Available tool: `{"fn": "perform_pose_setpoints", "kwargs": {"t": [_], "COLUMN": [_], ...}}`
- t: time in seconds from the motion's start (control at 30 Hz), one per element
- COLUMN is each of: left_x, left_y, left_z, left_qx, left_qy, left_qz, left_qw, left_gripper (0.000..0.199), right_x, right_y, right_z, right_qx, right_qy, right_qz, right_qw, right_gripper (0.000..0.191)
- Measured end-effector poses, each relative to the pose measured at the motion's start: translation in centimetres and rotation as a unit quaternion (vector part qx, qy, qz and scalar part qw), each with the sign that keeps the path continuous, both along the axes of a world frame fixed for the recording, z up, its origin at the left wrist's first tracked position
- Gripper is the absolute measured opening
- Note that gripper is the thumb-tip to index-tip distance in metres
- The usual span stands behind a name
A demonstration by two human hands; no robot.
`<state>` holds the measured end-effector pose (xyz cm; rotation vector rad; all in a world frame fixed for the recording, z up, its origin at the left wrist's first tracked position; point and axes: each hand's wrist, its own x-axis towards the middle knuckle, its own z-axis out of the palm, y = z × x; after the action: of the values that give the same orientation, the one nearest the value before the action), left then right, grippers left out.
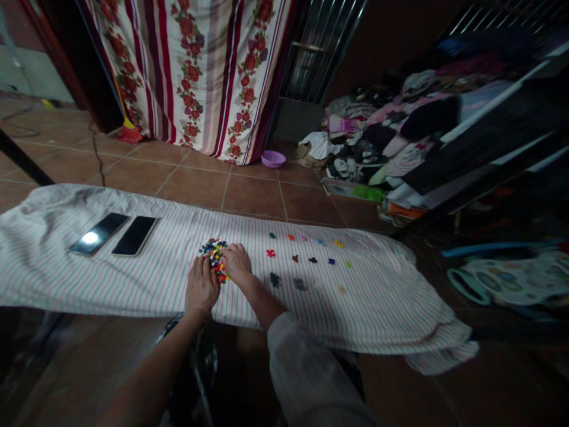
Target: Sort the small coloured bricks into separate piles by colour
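A heap of small colourful pieces (214, 249), bead-like or button-like, lies on the striped cloth in front of me. My left hand (202, 286) rests flat along the heap's near left edge, fingers stretched out and touching it. From the right, my right hand (236, 261) reaches into the heap with bent fingers; its fingertips are partly hidden, and anything between them is too small to name. Right of the hands, pieces sit in small groups sorted by colour: red (271, 253), orange (290, 237), yellow (338, 244), blue (331, 261), dark grey (275, 279) and several others.
Two phones (100, 234) lie on the left of the cloth (178, 290). Beyond are a floral curtain (208, 77), a purple basin (272, 158) and a broom (128, 127). Clothes (373, 130) are heaped at the back right. A dark slanting bar (471, 196) crosses the right side.
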<state>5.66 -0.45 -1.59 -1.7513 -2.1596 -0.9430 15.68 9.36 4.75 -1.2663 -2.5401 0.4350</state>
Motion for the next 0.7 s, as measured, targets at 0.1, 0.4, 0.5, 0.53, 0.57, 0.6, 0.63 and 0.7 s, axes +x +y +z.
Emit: {"fn": "perform_pose_setpoints", "kwargs": {"t": [0.1,0.4,0.5,0.53,0.57,0.6,0.63,0.7], "left_x": [0.0,-0.1,-0.1,-0.1,0.0,0.0,0.0,0.1], "left_y": [-0.1,-0.4,-0.3,-0.2,-0.2,-0.1,-0.1,-0.1], "left_z": [0.0,1.0,0.9,0.8,0.8,0.7,0.7,0.8], "left_qx": [-0.003,-0.022,-0.017,-0.016,-0.014,-0.013,-0.012,-0.011], "left_qy": [0.019,0.080,0.065,0.057,0.048,0.040,0.035,0.033], "left_qz": [0.002,-0.020,-0.018,-0.014,-0.008,-0.002,0.003,0.004], "left_qw": [1.000,0.996,0.998,0.998,0.999,0.999,0.999,0.999], "left_gripper": [0.044,0.036,0.038,0.039,0.041,0.043,0.045,0.046], "right_x": [0.2,0.1,0.0,-0.1,-0.2,-0.2,-0.2,-0.3], "right_y": [0.3,1.1,1.2,1.2,1.2,1.2,1.2,1.2], "right_z": [0.1,0.6,0.9,1.0,1.0,1.0,1.0,0.7], "right_qx": [-0.021,-0.075,-0.081,-0.081,-0.080,-0.080,-0.080,-0.080], "right_qy": [-0.013,-0.028,-0.033,-0.035,-0.038,-0.039,-0.038,-0.027], "right_qz": [-0.023,-0.067,-0.075,-0.077,-0.078,-0.080,-0.081,-0.087], "right_qw": [0.999,0.995,0.993,0.993,0.993,0.993,0.993,0.993], "right_gripper": [0.022,0.022,0.022,0.023,0.023,0.024,0.023,0.021]}}
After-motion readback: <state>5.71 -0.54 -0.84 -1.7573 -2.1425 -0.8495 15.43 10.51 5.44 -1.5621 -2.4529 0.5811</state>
